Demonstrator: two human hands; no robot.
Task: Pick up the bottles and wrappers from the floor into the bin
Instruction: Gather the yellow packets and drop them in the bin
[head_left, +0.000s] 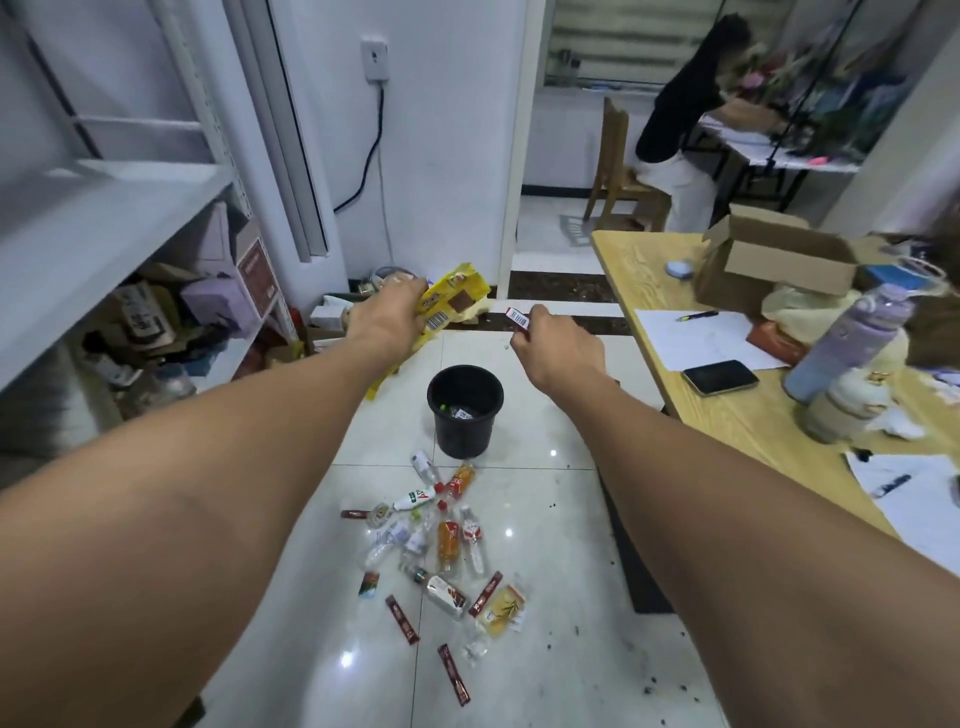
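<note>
Hands were both full: left hand (387, 317) was clamped on a big yellow wrapper (454, 301), right hand (553, 345) pinched a small red wrapper (518, 318). Black bin (465, 410) sat on the tiles below them, bottles (447, 540) and wrappers scattered just in front.

One head-worn wide-angle view looks forward and steeply down from above the black bin (465, 410), well back from it.
</note>
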